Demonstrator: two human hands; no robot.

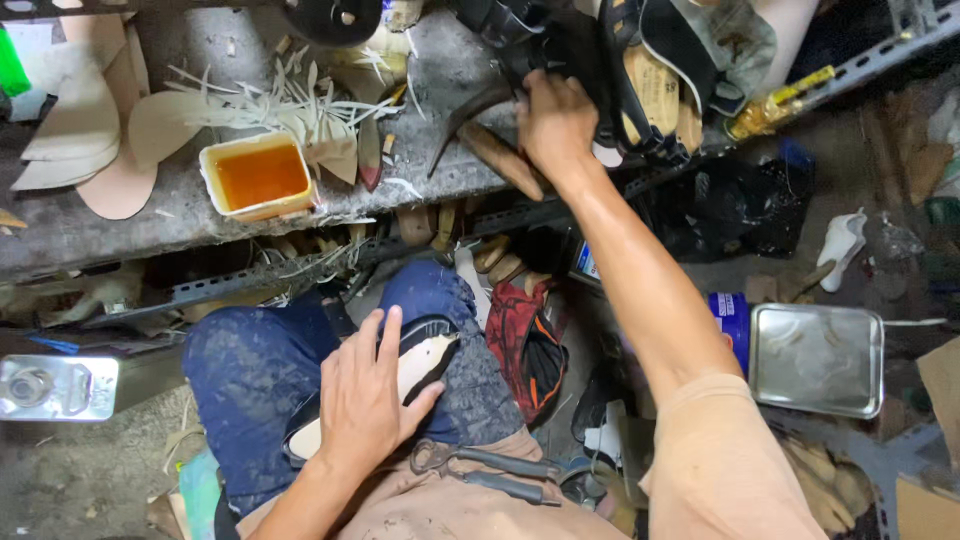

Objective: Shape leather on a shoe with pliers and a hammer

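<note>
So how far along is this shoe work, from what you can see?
Done, it seems: cut soles lie on the bench beside an open tub of glue. In hand: the left hand presses a sandal sole on the knee, while the right hand reaches among the tools, at a wooden handle. Left: several sandals wait on the bench; how finished they are is unclear.

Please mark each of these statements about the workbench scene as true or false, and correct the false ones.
1. The left hand rests on a shoe sole lying on the lap. True.
2. The right hand reaches down to the floor. False: it is up on the workbench among dark sandals.
3. The square tub holds orange liquid. True.
4. The pliers are in the left hand. False: they lie on the lap.
</note>
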